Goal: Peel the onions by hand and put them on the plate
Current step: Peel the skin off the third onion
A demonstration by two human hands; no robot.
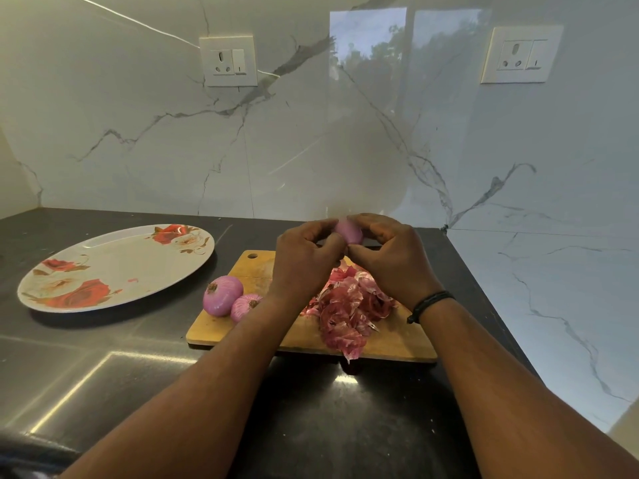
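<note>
Two bare arms reach up from the bottom of the frame over a dark counter (103, 357). In the middle of the frame lies a wooden cutting board (301, 335) with a pile of red onion skins (345, 312) on it. At the left edge of the board sit two peeled onions (222, 294), touching each other, the bigger one partly on the counter. Just above the board, the left hand (304, 261) and the right hand (394, 261) meet, both with curled fingers gripping one pale purple onion (349, 231) between them. The right wrist wears a black band (430, 304). To the left of the board, in the middle left of the frame, sits a big flowered plate (114, 271) with no onions on it. Behind it all stands a white marble wall (311, 133) with two sockets (229, 60), one upper middle, one upper right.
</note>
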